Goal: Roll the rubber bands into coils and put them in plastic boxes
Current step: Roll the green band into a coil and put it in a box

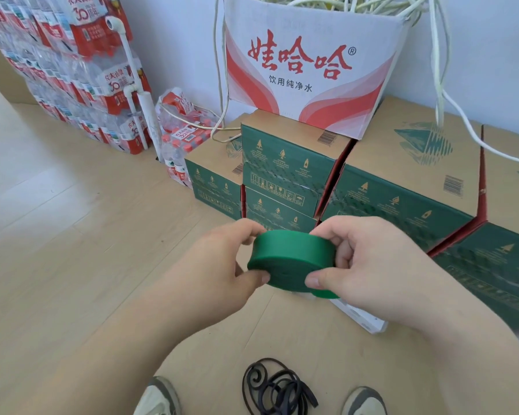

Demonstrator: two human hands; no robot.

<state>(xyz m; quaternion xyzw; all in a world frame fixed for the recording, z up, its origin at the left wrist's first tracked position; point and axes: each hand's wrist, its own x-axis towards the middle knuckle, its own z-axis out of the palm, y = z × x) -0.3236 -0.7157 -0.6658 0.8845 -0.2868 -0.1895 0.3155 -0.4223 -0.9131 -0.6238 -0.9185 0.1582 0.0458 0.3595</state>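
At six o'clock, between two grey shoes, the black rubber band (277, 387) lies loose on the floor. One end is curled into a small spiral and the rest is a slack tangle, so the coiling looks barely begun.

Just above centre, both hands hold a round green plastic box (291, 253) off the floor. The left hand (219, 259) grips its nine o'clock side, thumb on the near face and fingers curled over the far rim. The right hand (369, 259) grips the three o'clock side the same way. A second green piece (324, 294) shows just below the right thumb, beside a flat white object (363, 317); whether it is a lid or another box I cannot tell.

The step looks like opening the box. Keep the thumbs on the near rim and pull evenly on both sides so the lid comes off straight, then set the base close to the band before winding it tight.

Beyond stand green cartons (282, 163), a red-and-white carton (309, 64) at twelve o'clock, and packs of bottled water (81, 70) at ten.
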